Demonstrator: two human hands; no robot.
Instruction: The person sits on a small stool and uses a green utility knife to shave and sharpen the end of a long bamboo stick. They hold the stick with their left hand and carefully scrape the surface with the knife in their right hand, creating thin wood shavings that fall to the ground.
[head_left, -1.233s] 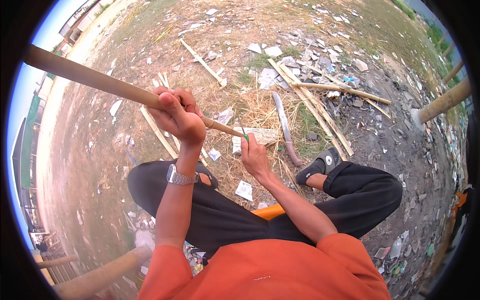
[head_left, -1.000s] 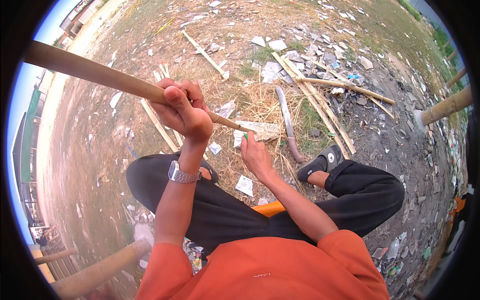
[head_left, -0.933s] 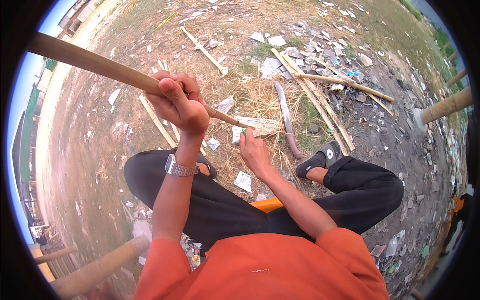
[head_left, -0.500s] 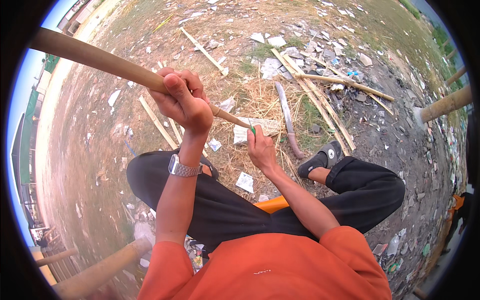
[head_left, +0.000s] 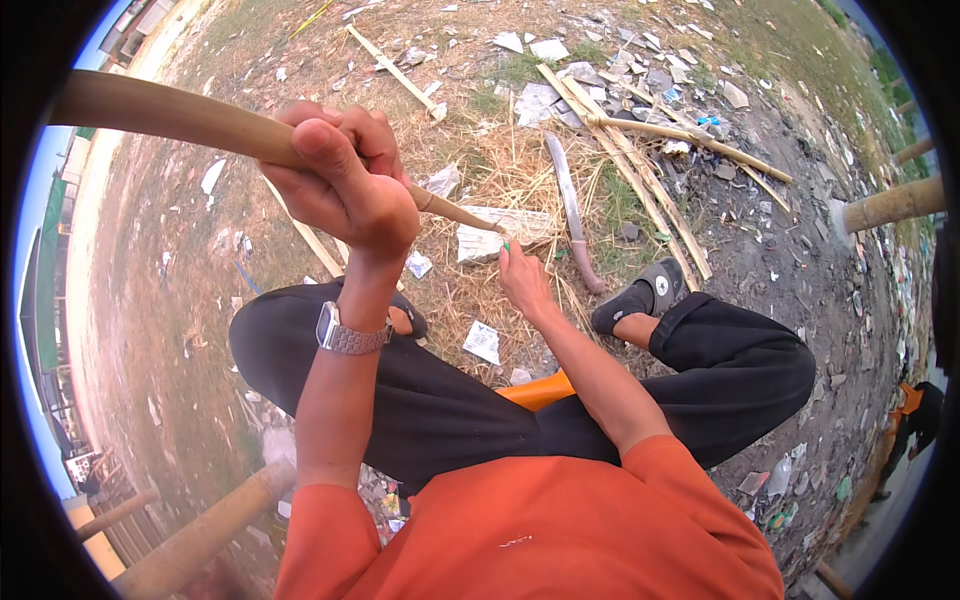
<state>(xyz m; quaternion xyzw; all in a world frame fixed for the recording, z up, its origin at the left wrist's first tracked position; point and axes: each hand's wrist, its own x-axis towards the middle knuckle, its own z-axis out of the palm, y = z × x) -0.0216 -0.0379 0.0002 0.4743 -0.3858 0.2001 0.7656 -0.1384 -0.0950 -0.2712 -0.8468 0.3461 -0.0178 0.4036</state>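
Note:
My left hand [head_left: 345,185] is wrapped round a long bamboo pole [head_left: 185,115], which runs from the upper left down to a narrow end in the middle. That end lies over a pale, rough block of wood [head_left: 480,243] on the ground. My right hand [head_left: 525,280] is closed in a pinch at the pole's tip, on a small green-handled tool [head_left: 506,246] that my fingers mostly hide. To the right of the block lies a machete [head_left: 568,200] with a curved brown handle.
Split bamboo strips [head_left: 640,180] and a thin bamboo stick [head_left: 700,143] lie beyond my right foot. Straw, paper scraps and broken tile litter the ground. Thick bamboo posts [head_left: 893,205] stand at the right and lower left. A person [head_left: 915,425] shows at the right rim.
My left hand has moved slightly left and nearer with the pole. The right hand stays at the tip, and the thin blade seen above it earlier is hard to make out.

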